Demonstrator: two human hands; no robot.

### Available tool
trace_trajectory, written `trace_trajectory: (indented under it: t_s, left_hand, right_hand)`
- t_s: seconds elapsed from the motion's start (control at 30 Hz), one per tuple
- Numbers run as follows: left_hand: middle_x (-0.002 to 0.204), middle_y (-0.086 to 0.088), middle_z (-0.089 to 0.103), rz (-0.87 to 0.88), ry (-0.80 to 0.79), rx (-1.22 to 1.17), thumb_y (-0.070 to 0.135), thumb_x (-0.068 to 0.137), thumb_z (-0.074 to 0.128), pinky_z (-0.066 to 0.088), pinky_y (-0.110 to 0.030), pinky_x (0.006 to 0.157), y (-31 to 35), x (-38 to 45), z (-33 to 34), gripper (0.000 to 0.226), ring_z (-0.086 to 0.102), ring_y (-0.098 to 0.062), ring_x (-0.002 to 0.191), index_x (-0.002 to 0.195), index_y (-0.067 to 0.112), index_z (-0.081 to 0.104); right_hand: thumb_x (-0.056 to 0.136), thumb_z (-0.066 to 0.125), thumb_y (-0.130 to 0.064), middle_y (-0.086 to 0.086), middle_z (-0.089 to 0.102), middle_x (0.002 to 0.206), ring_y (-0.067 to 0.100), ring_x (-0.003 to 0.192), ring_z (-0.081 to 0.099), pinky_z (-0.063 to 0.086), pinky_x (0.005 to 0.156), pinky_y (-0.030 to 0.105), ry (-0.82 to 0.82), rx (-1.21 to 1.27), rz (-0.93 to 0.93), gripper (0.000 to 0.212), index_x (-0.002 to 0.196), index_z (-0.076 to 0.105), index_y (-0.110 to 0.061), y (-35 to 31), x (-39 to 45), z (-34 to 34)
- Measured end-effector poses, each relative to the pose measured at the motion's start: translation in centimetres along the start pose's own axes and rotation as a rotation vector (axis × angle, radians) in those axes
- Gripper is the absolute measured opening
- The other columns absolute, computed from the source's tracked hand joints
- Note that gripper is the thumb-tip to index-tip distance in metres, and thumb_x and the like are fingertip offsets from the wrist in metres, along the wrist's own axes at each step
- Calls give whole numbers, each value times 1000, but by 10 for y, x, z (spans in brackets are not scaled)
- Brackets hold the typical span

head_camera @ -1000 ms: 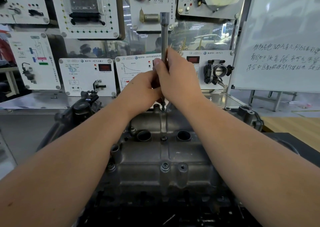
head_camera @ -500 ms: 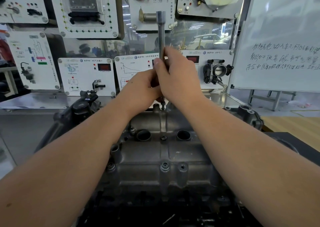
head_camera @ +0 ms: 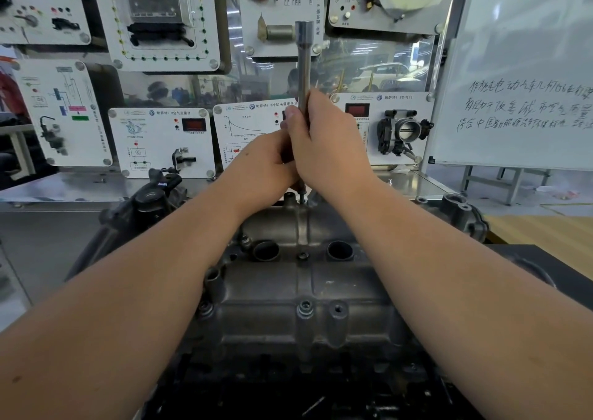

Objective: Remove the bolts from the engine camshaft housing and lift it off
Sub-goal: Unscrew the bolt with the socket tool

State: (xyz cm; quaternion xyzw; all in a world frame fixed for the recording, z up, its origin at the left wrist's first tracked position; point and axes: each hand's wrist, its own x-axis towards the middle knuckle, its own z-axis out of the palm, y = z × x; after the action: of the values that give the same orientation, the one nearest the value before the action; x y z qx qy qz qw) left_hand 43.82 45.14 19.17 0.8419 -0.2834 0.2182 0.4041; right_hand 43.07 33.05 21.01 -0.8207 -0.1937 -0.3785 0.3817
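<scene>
Both hands [head_camera: 308, 150] grip upright wrench [head_camera: 303, 63] above housing [head_camera: 288, 278] far edge.

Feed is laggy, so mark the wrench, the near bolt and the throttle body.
wrench [head_camera: 303, 67], head view, bare shaft above the hands
near bolt [head_camera: 305, 306], head view, bolt head on the housing's near edge
throttle body [head_camera: 409, 130], head view, round bore
</scene>
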Motion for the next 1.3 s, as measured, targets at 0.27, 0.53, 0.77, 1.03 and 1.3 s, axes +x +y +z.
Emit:
trace_trajectory:
  t_s: [0.27,0.53,0.77,1.03,1.3]
  left_hand:
    - [83,1,75,-37,-8,10,14,98,51,53,-23,63,-1,1,-1,18,70,-11,73,93,18,68]
    - [86,5,75,-27,-9,-24,19,99,52,55,-33,69,0,-1,1,18,70,-8,77,93,29,66]
    - [83,11,75,-34,-8,48,20,96,52,50,-20,54,1,0,-2,19,68,-3,69,87,29,66]
    - [82,0,74,-23,3,4,18,96,54,51,-27,62,2,0,0,15,67,-6,70,89,23,66]
    - [85,0,76,-26,-11,23,20,93,55,58,-46,79,4,0,-2,13,73,-20,82,91,27,66]
  right_hand:
    - [104,47,-29,-1,62,78,10,70,56,37,52,14,25,48,33,19,97,50,-11,3,3,0]
    - [105,47,-26,-1,60,75,5,65,51,38,54,11,58,-9,-16,21,89,49,-11,1,2,-3]
    - [101,54,-34,-10,56,70,3,64,53,39,53,12,45,65,-30,25,116,53,-14,2,1,-1]
    - [106,45,-30,1,67,82,19,76,59,39,62,24,52,-49,-33,27,91,55,-10,1,2,-1]
    - [103,51,-34,-5,61,76,14,70,56,34,52,18,46,25,-19,33,125,53,-10,2,1,-2]
